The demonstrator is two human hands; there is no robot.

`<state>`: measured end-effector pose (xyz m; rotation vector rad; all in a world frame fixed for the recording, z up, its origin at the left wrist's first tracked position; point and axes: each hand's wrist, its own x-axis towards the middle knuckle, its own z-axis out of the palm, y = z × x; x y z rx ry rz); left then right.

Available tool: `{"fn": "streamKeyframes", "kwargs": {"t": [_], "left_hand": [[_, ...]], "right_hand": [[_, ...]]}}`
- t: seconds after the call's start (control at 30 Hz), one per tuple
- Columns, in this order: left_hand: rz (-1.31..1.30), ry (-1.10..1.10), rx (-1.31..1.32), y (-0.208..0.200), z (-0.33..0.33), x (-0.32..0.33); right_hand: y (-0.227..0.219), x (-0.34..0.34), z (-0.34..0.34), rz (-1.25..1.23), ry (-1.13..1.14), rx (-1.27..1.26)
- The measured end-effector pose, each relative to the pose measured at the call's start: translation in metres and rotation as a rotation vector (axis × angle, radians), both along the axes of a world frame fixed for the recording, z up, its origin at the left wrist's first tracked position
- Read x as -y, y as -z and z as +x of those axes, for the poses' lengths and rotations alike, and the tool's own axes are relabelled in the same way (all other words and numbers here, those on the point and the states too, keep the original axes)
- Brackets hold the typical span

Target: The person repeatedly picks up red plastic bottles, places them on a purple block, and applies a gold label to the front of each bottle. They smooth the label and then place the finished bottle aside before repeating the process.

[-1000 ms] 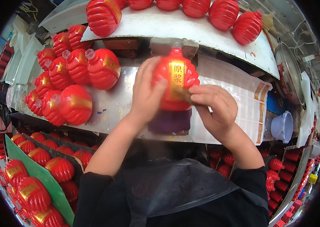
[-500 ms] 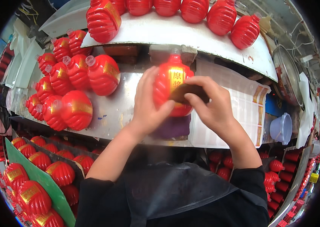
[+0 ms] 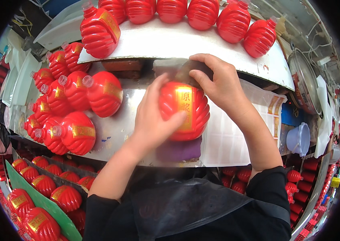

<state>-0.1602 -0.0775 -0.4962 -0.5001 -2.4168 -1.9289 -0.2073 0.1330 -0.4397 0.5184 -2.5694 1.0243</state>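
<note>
Right fingers (image 3: 203,79): pinching dark brown piece (image 3: 186,74) at top of red bottle (image 3: 197,110). Left fingers (image 3: 172,123): curved along bottle's left side, blurred; grip cannot be told. Bottle: between both, purple cloth (image 3: 180,152) at base, worktop (image 3: 130,108) around.

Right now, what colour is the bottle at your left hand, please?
The bottle is red, clearest in the head view.
</note>
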Motion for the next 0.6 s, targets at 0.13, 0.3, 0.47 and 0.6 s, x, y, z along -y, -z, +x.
{"fn": "streamKeyframes", "kwargs": {"t": [0.13,0.3,0.47,0.6], "left_hand": [[-0.106,-0.012,0.102,-0.015,-0.023,-0.007],[0.079,0.01,0.324,-0.015,-0.037,-0.012],[0.236,0.091,0.366,-0.009,-0.04,-0.008],[0.271,0.073,0.297,-0.011,-0.025,-0.006]], "right_hand": [[0.005,-0.008,0.001,-0.099,-0.033,-0.014],[0.014,-0.016,0.05,-0.198,-0.174,-0.105],[0.026,0.001,0.112,0.085,-0.505,-0.44],[0.021,-0.001,0.103,-0.057,-0.227,-0.285]]}}
